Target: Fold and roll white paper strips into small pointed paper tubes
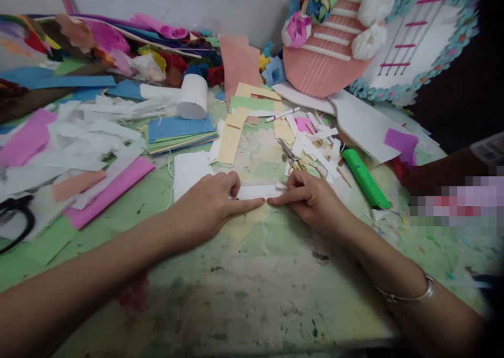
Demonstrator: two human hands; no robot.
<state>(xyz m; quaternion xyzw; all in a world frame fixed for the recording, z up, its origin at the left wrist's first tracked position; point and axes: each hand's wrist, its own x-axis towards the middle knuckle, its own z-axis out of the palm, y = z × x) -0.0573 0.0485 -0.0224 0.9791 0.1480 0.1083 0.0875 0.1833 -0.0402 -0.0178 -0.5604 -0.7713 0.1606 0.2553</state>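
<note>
Between my hands a narrow white paper strip [255,191], which looks folded, lies flat on the tabletop. My left hand [208,203] is closed at its left end, with one finger stretched along the near edge. At the other end my right hand [315,198] pinches the strip, its fingertip almost meeting the left one. Gold-handled scissors [301,165] lie just beyond my right hand, partly hidden by it. White paper sheets [189,171] lie behind my left hand.
White paper scraps [325,150], a green paper roll [366,178] and a pen [282,115] lie to the right. Stacked coloured paper [179,129] and a white roll [192,96] stand beyond. Guitar-shaped paper crafts [326,66] lean at the back. Another person's arm [441,177] reaches in at right.
</note>
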